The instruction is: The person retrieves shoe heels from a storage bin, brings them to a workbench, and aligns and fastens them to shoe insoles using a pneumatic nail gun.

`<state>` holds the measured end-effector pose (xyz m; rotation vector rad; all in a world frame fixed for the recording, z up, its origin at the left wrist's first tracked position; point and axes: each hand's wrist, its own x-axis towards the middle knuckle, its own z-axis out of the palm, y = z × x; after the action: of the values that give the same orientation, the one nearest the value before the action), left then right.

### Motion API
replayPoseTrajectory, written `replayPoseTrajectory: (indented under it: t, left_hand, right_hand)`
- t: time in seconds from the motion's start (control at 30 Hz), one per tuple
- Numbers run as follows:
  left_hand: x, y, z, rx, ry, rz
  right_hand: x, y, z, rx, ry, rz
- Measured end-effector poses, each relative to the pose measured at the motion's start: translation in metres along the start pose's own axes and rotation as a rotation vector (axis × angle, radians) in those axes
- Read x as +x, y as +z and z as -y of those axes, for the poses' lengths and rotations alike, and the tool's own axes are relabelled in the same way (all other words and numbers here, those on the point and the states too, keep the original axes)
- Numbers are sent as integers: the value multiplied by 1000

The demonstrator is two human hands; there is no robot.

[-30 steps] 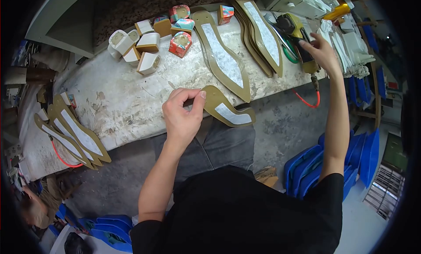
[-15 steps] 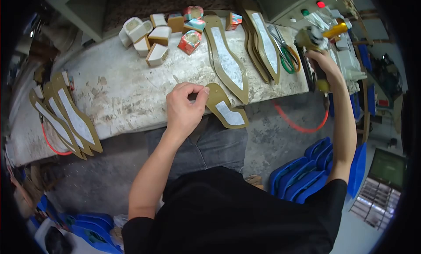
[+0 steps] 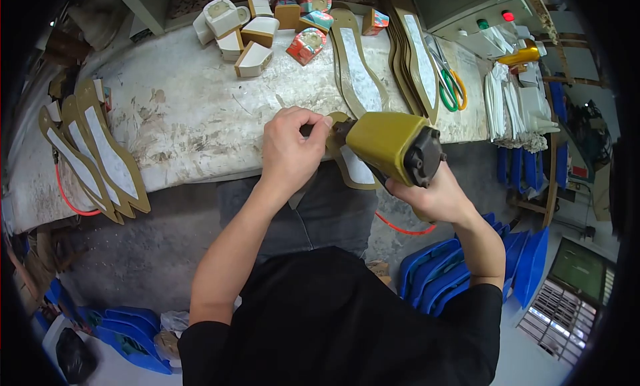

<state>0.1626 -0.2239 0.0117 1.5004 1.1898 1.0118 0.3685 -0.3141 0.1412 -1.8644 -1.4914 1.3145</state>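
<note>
My left hand (image 3: 293, 146) pinches the heel end of an olive shoe insole (image 3: 358, 173) between thumb and fingers, at the front edge of the bench. A white strip covers part of the insole. My right hand (image 3: 437, 196) is wrapped round the handle of an olive-yellow pneumatic nail gun (image 3: 387, 143). The gun's black nose is close to the insole's heel end, by my left fingertips; whether it touches cannot be seen. The gun's body hides part of the insole. From below the gun, a red air hose (image 3: 403, 231) runs down.
White and patterned shoe heels (image 3: 257, 29) stand at the back of the bench (image 3: 193, 119). Insole stacks lie at left (image 3: 110, 149), centre (image 3: 360, 66) and right (image 3: 417, 59). Scissors (image 3: 453, 89) lie beside the right stack. Blue trays (image 3: 440, 273) stand below at right.
My right hand has brought the nail gun from the bench's right end leftward to the insole. My left hand keeps its pinch. The view has shifted slightly.
</note>
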Motion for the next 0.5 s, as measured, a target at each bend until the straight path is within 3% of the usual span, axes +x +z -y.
replayPoseTrajectory:
  t: [0.33, 0.43, 0.5]
  left_hand:
    - [0, 0, 1, 50, -9, 24]
    - [-3, 0, 7, 53, 57, -14]
    - [-3, 5, 8, 39, 130, -25]
  right_hand:
    - [-13, 9, -7, -90, -87, -69]
    - [-23, -11, -9, 43, -205, -202]
    - [-26, -44, -17, 82, -87, -415]
